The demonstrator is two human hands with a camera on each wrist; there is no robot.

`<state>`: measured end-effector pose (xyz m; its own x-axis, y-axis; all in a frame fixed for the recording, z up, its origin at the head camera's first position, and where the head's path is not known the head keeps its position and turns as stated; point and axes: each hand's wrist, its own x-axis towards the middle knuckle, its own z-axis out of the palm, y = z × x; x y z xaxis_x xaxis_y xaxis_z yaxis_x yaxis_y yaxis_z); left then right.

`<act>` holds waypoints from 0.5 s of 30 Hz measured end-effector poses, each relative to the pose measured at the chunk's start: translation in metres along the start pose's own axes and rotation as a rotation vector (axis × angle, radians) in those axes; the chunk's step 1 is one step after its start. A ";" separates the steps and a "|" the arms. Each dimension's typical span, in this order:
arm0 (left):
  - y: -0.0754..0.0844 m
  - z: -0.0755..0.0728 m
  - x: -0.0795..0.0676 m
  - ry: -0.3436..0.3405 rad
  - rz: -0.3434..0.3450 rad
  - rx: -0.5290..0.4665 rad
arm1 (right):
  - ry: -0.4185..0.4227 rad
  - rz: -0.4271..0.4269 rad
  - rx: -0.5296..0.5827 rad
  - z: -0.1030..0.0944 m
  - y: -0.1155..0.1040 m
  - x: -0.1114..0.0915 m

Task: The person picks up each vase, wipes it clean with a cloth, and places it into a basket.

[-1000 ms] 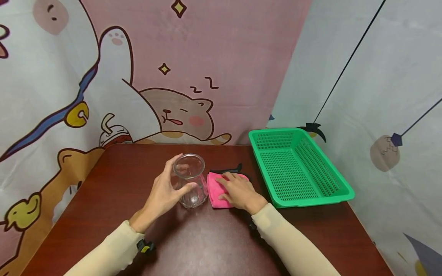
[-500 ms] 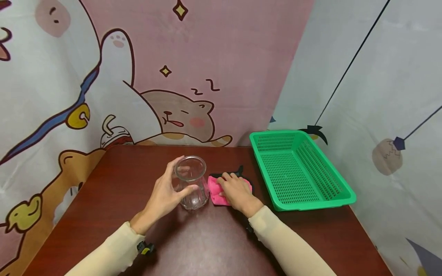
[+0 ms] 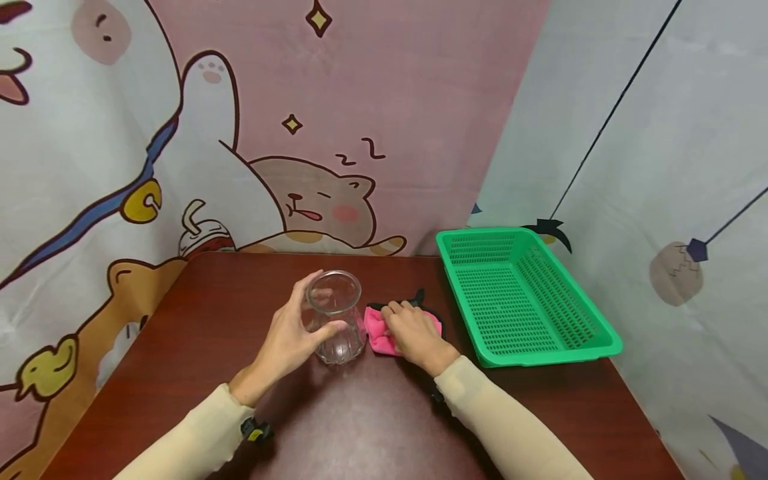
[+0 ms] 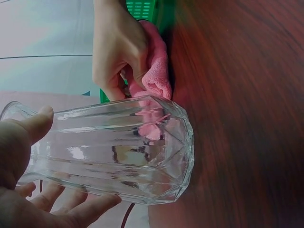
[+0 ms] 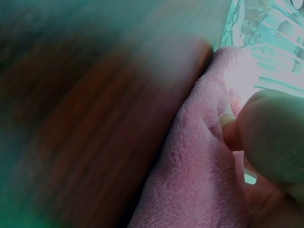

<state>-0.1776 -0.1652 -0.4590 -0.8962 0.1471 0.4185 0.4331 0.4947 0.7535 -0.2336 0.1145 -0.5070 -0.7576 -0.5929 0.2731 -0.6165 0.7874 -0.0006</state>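
Observation:
A clear faceted glass vase (image 3: 339,333) with a flared rim stands on the table, its mouth facing up. My left hand (image 3: 294,330) holds it from the left, thumb on the near side and fingers round the far side. In the left wrist view the thumb and spread fingers lie against the vase (image 4: 114,152). Just right of it, my right hand (image 3: 414,333) pinches a folded pink cloth (image 3: 377,333), which is bunched up under the fingers. Close up in the right wrist view, the thumb presses into the fuzzy pink cloth (image 5: 199,137).
A green plastic basket (image 3: 459,293) with slotted walls stands at the right of the dark red table (image 3: 252,280). Behind the cloth lies a black item (image 3: 418,297), partly covered by it. A cartoon-printed sheet (image 3: 432,133) hangs along the back and sides.
My right fingers have curled in and gathered the pink cloth, which was flat a second ago and is now wrinkled. The left hand and the vase have stayed in place.

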 end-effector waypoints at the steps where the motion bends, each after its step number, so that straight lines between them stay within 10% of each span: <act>1: 0.000 0.000 0.001 0.000 0.000 0.001 | 0.003 -0.005 -0.001 0.000 0.001 0.000; 15: 0.001 0.003 -0.003 0.024 -0.019 -0.004 | 0.047 0.032 0.143 0.002 0.009 -0.004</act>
<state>-0.1750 -0.1624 -0.4613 -0.9016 0.1177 0.4163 0.4169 0.4936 0.7633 -0.2364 0.1238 -0.5102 -0.7688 -0.5563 0.3155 -0.6186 0.7720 -0.1461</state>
